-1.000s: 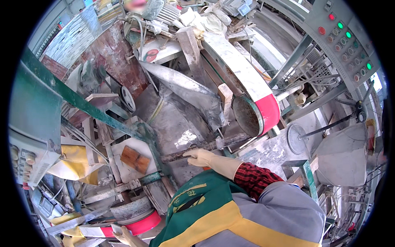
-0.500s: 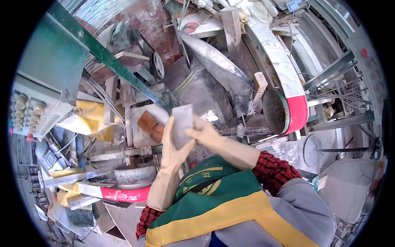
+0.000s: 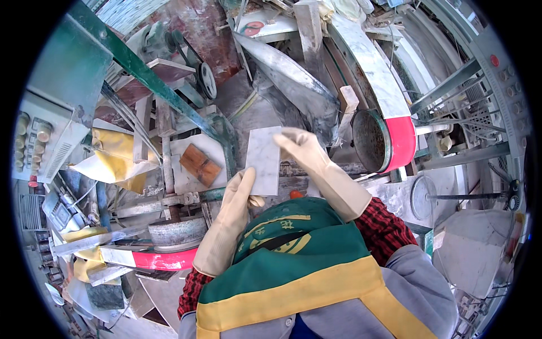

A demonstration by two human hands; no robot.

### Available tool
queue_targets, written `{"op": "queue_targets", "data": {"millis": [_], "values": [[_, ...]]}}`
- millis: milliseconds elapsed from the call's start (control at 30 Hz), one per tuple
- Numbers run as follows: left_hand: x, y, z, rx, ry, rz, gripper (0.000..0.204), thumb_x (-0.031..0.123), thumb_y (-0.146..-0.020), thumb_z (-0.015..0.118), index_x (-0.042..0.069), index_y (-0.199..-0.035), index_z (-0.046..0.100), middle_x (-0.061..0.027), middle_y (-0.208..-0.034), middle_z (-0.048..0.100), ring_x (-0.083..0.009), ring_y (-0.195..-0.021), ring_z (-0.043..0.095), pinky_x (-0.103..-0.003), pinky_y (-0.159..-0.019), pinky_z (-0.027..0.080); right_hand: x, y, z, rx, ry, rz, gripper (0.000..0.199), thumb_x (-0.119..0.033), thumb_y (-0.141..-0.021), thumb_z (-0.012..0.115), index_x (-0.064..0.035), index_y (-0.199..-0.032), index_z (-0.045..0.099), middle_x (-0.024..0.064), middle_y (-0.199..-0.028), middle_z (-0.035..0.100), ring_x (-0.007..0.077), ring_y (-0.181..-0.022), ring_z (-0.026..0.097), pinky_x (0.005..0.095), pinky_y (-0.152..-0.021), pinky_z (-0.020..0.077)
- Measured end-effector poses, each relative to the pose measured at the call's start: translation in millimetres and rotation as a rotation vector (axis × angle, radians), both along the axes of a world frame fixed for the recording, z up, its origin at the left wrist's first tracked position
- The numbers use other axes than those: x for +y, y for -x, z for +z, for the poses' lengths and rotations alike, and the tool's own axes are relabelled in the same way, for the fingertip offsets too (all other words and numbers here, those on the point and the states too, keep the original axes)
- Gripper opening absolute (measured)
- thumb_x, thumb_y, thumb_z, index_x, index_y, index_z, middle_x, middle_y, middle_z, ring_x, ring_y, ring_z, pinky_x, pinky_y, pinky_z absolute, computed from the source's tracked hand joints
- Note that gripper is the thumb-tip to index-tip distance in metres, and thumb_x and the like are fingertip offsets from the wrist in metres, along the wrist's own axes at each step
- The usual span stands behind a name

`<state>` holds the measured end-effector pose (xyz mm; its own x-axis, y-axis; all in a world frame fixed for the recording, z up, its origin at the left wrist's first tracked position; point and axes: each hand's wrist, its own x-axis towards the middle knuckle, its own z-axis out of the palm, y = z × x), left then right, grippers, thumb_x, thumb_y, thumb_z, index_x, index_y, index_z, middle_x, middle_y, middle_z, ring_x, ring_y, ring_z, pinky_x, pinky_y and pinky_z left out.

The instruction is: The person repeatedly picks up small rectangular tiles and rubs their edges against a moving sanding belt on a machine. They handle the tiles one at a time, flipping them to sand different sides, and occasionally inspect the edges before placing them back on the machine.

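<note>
A white-grey marble tile is held up before my apron, its broad face toward me. My left hand, in a cream rubber glove, grips its lower left corner, thumb in front and fingers behind. At the upper right edge, my right hand in a matching glove pinches the tile; its fingers are bunched and partly hide one another. To the left of the tile, a brown wooden block lies on a pale slab.
A belt sander's pink-and-white belt runs round a drum on the right and a wheel on the left. A green steel bar crosses the upper left, near a control box. A round metal disc stands at right.
The tile has turned so that its broad face shows more fully. My right hand has moved up and right to its upper edge; my left hand has shifted to the lower corner.
</note>
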<state>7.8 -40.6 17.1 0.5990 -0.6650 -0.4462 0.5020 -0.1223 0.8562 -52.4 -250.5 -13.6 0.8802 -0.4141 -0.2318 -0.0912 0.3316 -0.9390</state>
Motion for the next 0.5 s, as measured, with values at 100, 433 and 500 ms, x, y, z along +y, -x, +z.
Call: {"op": "queue_targets", "data": {"millis": [100,433,500], "values": [[2,3,-1,0.031,0.045,0.034,0.037,0.043,-0.100,0.057,0.007,-0.103,0.061,0.0002,-0.076,0.063,-0.0055,-0.053,0.053,-0.018,-0.053,0.041,0,-5,7,0.032,0.039,-0.071,0.044,-0.027,-0.094,0.070,0.0037,-0.125,0.063,0.0082,-0.099,0.072,0.0114,-0.082,0.067,0.0266,-0.072,0.0549],[9,-5,-20,-0.028,0.019,0.133,0.039,0.039,-0.103,0.055,0.002,-0.118,0.057,-0.0047,-0.087,0.069,-0.0084,-0.062,0.063,-0.018,-0.060,0.049,47,29,24,0.065,0.117,0.223,0.051,-0.023,-0.096,0.067,-0.0033,-0.141,0.053,0.0035,-0.092,0.067,0.0077,-0.077,0.060,0.0252,-0.069,0.0505],[10,-3,5,-0.018,0.038,0.017,0.040,0.035,-0.103,0.055,0.002,-0.125,0.056,-0.0060,-0.093,0.070,-0.0094,-0.070,0.065,-0.019,-0.065,0.051,46,32,20,0.033,0.092,0.218,0.051,-0.021,-0.096,0.066,-0.0034,-0.141,0.052,0.0025,-0.089,0.066,0.0075,-0.075,0.059,0.0244,-0.069,0.0495]]}}
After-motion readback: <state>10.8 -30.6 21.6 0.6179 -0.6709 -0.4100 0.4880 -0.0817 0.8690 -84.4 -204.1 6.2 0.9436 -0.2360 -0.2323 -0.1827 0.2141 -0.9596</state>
